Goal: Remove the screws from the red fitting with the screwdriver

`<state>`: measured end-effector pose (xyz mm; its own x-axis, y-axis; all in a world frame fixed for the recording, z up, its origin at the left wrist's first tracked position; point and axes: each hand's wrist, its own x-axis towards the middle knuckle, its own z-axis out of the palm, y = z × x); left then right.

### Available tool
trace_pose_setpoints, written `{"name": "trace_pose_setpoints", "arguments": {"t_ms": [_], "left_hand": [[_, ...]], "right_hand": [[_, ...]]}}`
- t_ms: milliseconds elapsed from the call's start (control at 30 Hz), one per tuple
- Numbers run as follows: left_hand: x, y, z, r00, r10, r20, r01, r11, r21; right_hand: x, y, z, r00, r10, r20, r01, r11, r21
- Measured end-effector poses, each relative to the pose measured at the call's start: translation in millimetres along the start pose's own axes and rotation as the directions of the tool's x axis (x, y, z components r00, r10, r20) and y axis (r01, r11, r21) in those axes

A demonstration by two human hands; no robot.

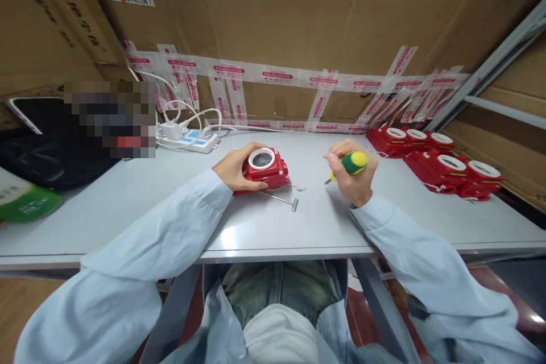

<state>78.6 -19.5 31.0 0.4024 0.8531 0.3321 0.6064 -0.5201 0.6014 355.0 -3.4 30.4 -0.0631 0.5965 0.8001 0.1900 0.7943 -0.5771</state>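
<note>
A red housing [277,173] with a white ring around a dark round window lies on the table, gripped by my left hand [239,168] with thumb and fingers on either side. A short wire with a white end [300,187] comes out of its right side. Just in front of it lies a thin metal rod with a T-shaped end [294,205], partly hidden under the housing. To the right, my right hand [352,176] is closed around a screwdriver [356,162] with a green and yellow handle. Its metal shaft points down left, apart from the housing.
Several similar red housings [452,173] stand in a group at the right. A white power strip [200,141] with plugs and cables sits at the back left, near a black bag [51,159] and a green-white packet [32,202]. Taped cardboard [277,17] rises behind the table.
</note>
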Motion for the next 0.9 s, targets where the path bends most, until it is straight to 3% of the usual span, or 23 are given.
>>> {"name": "trace_pose_setpoints", "arguments": {"t_ms": [133, 200, 267, 333, 433, 533, 800, 867, 900], "left_hand": [[1.7, -4.3, -9.4, 0.997, -0.005, -0.078, 0.01, 0.998, 0.068], [2.8, -8.4, -13.3, 0.994, 0.003, -0.113, 0.009, 0.994, 0.106], [3.8, -13.6, -16.6, 0.988, 0.002, -0.153, 0.019, 0.99, 0.141], [4.5, -19.0, -19.2, 0.982, -0.014, -0.188, 0.045, 0.985, 0.165], [4.8, -25.5, -20.5, 0.979, -0.04, -0.201, 0.077, 0.981, 0.18], [5.0, -27.5, -17.4, 0.983, -0.049, -0.177, 0.078, 0.983, 0.165], [3.5, -11.3, 2.9, 1.0, -0.006, 0.0, 0.006, 0.998, 0.066], [2.2, -7.2, 7.7, 0.999, 0.003, 0.051, -0.005, 0.999, 0.035], [1.5, -5.6, 10.0, 0.997, 0.006, 0.073, -0.007, 1.0, 0.017]], "right_hand": [[-2.0, -7.9, 8.1, 0.982, 0.052, 0.18, -0.038, 0.996, -0.077], [-1.2, -9.5, 12.8, 0.945, 0.041, 0.325, 0.006, 0.99, -0.142], [-1.2, -9.8, 18.7, 0.846, 0.06, 0.529, 0.075, 0.97, -0.231], [-2.6, -10.1, 25.8, 0.706, 0.145, 0.693, 0.14, 0.931, -0.338], [-5.7, -12.9, 35.9, 0.535, 0.287, 0.795, 0.203, 0.869, -0.45], [-8.1, -19.2, 39.7, 0.435, 0.325, 0.84, 0.218, 0.867, -0.448], [-18.9, -41.4, 27.8, 0.315, 0.257, 0.914, 0.15, 0.937, -0.315], [-19.1, -43.8, 25.3, 0.321, 0.232, 0.918, 0.141, 0.947, -0.288], [-18.0, -44.2, 24.1, 0.349, 0.215, 0.912, 0.125, 0.954, -0.273]]}}
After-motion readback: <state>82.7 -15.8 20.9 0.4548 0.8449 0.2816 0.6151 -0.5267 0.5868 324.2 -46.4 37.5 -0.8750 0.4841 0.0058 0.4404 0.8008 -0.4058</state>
